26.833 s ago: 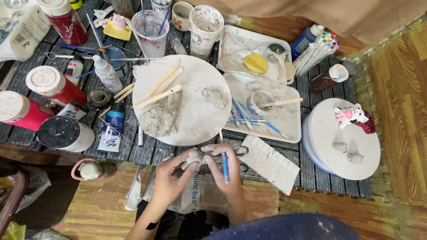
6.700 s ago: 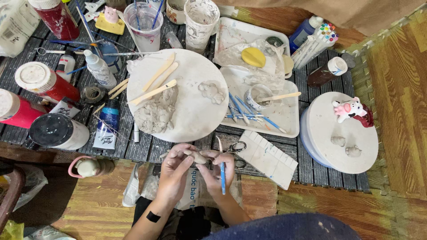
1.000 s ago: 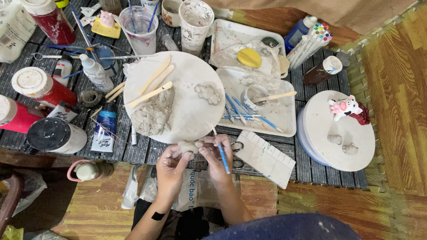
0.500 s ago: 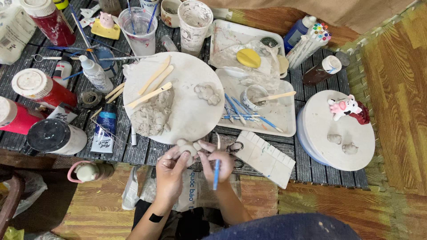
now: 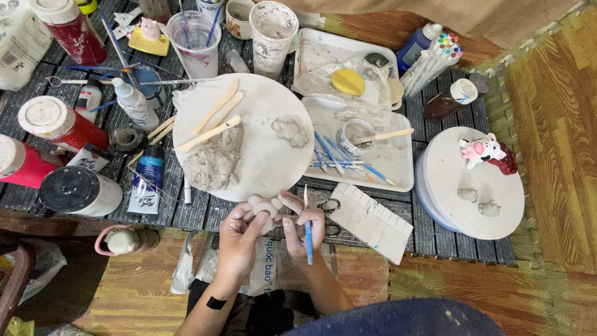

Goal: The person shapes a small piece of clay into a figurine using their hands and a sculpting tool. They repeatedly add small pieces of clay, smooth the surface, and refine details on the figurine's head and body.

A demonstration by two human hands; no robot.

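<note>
Two hands on clay: left hand (image 5: pixel 239 233) pinches small clay figure (image 5: pixel 264 205); right hand (image 5: pixel 305 227) grips blue tool (image 5: pixel 307 233) at 3 o'clock; keep pressure light.

The clay piece (image 5: pixel 263 205) is largely covered by the fingers (image 5: pixel 254 224) of the left hand (image 5: pixel 239 239), so its shape cannot be told. The red bottle (image 5: pixel 18 165) at the bench's left edge is cut off by the frame. The cups (image 5: pixel 239 15) along the far edge are cropped at the top. The scissors (image 5: pixel 329 214) are partly hidden behind the right hand (image 5: pixel 305 227).
</note>
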